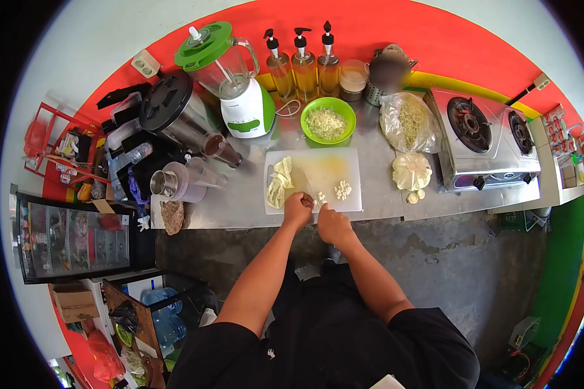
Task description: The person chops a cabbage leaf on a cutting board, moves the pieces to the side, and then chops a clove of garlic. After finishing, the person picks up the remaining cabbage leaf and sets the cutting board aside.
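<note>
Both of my hands are at the front edge of a white cutting board (pixel 311 155). My left hand (pixel 298 211) is closed, its fingers curled at the board's edge; what they hold is hidden. Beside it, my right hand (pixel 335 225) is closed too, with its grip hidden from above. Small white garlic pieces (pixel 322 197) lie just beyond my fingertips. To their right is a little pile of peeled garlic cloves (pixel 342 190). Crumpled pale yellow-green leaves (pixel 280 181) rest along the board's left side. A yellowish stain marks the board's upper part.
Behind the board stands a green bowl (pixel 349 131) of pale shreds. A blender (pixel 246 110), pump bottles (pixel 304 74) and a steel tumbler (pixel 222 150) line the back and left. On the right are a plastic bag (pixel 409 120), garlic bulbs (pixel 411 171) and a gas stove (pixel 493 152).
</note>
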Tool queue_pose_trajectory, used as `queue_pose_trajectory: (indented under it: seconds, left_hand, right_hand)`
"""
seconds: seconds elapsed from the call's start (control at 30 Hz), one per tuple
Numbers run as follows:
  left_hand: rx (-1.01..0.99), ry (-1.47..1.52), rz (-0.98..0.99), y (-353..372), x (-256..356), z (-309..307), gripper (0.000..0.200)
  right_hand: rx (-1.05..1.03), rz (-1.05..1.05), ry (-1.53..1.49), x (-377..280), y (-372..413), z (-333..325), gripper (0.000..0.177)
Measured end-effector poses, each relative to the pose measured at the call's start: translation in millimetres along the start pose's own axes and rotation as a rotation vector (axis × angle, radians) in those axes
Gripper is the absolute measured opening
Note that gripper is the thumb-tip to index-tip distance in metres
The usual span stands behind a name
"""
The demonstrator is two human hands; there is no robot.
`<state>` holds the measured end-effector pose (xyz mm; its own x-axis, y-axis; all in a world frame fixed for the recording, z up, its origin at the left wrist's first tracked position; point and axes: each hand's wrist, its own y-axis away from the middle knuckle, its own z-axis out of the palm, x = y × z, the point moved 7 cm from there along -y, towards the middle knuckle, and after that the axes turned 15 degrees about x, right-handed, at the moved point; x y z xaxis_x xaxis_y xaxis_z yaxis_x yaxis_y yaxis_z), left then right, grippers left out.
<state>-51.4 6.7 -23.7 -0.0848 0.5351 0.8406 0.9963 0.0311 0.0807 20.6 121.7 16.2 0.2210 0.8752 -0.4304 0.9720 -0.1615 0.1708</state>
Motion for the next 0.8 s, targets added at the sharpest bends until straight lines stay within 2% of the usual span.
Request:
queue_pose_trajectory:
  seconds: [0.17, 0.23, 0.43, 0.8]
  left_hand:
    - [-0.002, -0.050, 0.038, 1, -4, 2, 0.008]
    - [-0.011, -0.026, 0.009, -1, -5, 5, 0.008]
    - [-0.006, -0.015, -0.024, 0, -9, 6, 0.008]
    - [-0.016, 0.023, -0.025, -2, -15, 10, 0.007]
  right_hand:
    - [0.013, 0.009, 0.039, 3, -1, 13, 0.022]
    - [0.004, -0.028, 0.083, 1, -5, 11, 0.028]
    - [0.014, 0.051, 0.040, -3, 6, 12, 0.024]
    - [0.027, 0.057, 0.003, 2, 5, 19, 0.026]
